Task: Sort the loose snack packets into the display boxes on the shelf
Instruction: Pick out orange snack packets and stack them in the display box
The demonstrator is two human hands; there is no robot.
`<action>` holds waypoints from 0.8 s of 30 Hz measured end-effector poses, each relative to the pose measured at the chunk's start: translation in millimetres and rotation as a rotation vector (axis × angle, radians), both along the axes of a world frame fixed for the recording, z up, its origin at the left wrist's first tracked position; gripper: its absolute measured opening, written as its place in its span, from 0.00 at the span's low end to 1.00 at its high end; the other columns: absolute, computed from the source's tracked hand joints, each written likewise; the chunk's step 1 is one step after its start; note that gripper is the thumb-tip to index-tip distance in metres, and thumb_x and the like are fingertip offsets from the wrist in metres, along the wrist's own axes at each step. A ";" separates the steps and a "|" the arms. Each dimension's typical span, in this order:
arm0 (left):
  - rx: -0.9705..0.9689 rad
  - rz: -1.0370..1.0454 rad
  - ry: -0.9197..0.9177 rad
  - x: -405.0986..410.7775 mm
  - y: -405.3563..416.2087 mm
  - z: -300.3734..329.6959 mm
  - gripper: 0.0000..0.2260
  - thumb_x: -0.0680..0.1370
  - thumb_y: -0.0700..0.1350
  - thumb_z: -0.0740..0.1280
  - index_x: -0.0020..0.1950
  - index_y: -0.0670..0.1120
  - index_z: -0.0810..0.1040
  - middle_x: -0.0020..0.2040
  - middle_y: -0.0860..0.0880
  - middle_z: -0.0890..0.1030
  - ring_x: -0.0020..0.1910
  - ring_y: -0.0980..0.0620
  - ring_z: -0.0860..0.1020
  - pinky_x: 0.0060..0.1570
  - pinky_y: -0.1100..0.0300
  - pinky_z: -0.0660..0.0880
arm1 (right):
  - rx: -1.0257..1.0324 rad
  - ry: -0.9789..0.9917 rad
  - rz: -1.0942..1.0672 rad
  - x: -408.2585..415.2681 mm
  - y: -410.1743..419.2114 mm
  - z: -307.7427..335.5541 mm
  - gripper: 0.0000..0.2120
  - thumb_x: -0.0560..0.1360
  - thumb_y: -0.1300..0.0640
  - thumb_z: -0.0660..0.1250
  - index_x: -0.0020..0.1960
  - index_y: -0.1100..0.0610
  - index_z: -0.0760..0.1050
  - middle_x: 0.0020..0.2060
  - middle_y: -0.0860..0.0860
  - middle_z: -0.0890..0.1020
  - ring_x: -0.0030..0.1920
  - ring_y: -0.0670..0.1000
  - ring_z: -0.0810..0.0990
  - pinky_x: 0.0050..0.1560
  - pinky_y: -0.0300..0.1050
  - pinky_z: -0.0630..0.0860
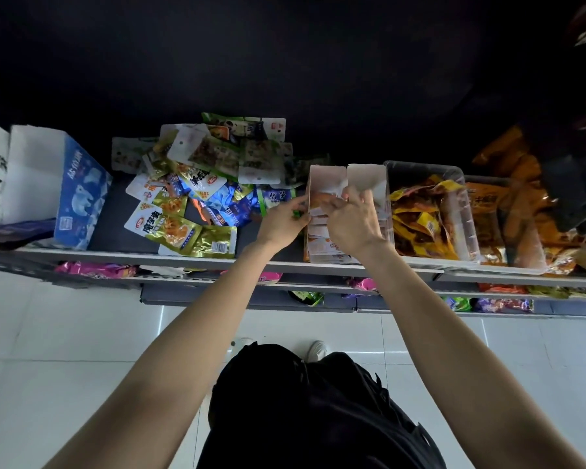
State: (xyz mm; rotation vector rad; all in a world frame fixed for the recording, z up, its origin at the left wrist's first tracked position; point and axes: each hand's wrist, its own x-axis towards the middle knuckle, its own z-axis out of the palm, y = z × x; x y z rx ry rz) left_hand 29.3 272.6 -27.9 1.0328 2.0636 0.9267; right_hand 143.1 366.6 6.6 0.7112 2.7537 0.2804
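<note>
A heap of loose snack packets (200, 184) lies on the dark shelf top, left of centre. To its right stands a white-and-orange display box (366, 179) with its flaps up and white-orange packets (322, 243) stacked inside. My right hand (354, 220) is inside that box, fingers curled around the packets at the back. My left hand (283, 220) rests against the box's left wall with a small green packet showing under its fingers. What exactly each hand holds is partly hidden.
A blue-and-white box (78, 194) and white cartons (31, 170) stand at the shelf's left end. Clear bins (454, 174) of yellow and orange packets sit right of the display box. Lower shelves (217, 265) hold pink and green packets. White tiled floor (65, 350) lies below.
</note>
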 end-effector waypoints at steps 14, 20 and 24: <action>-0.182 0.149 0.529 -155.2 -172.9 -30.7 0.18 0.76 0.46 0.68 0.66 0.50 0.73 0.63 0.48 0.77 0.62 0.44 0.73 0.58 0.51 0.72 | -0.535 0.447 0.015 -77.7 -123.1 -22.7 0.18 0.76 0.62 0.60 0.65 0.56 0.73 0.61 0.54 0.78 0.62 0.56 0.75 0.64 0.50 0.69; -0.480 -0.306 0.596 -189.1 -183.3 -47.2 0.32 0.76 0.50 0.66 0.77 0.54 0.54 0.77 0.53 0.55 0.75 0.48 0.52 0.71 0.45 0.57 | -0.707 0.083 -0.053 -123.1 -149.4 -68.5 0.20 0.82 0.50 0.49 0.72 0.51 0.64 0.73 0.49 0.64 0.71 0.51 0.64 0.68 0.50 0.60; -0.513 -0.461 0.659 -194.9 -172.7 -47.3 0.36 0.76 0.51 0.67 0.77 0.54 0.50 0.78 0.54 0.50 0.76 0.49 0.47 0.73 0.45 0.51 | -0.621 0.043 -0.059 -121.1 -153.6 -69.2 0.19 0.82 0.50 0.47 0.65 0.50 0.71 0.72 0.49 0.65 0.71 0.50 0.63 0.68 0.51 0.60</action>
